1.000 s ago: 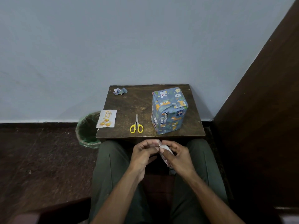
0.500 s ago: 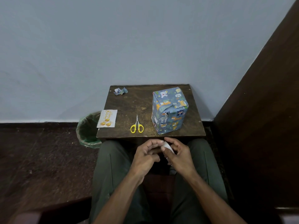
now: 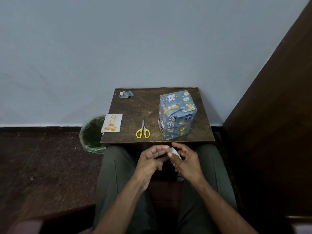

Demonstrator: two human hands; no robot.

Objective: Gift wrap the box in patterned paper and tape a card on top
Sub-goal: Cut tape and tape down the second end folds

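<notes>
right hand [image 3: 187, 162] curled round small white tape roll [image 3: 174, 152]; left hand [image 3: 150, 160] pinched at its end. wrapped box [image 3: 176, 114] just beyond the grip, card [image 3: 112, 122] far left of it. best peeled slowly, strip kept untwisted.

Blue animal-print box [image 3: 177, 114], yellow-handled scissors [image 3: 143, 130], white card [image 3: 112, 123] with gold balloons, dark brown table [image 3: 145, 105], green bin [image 3: 92, 134].

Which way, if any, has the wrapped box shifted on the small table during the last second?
No. The wrapped box stands where it did, on the right of the table, same gap to the scissors and the near edge.
</notes>
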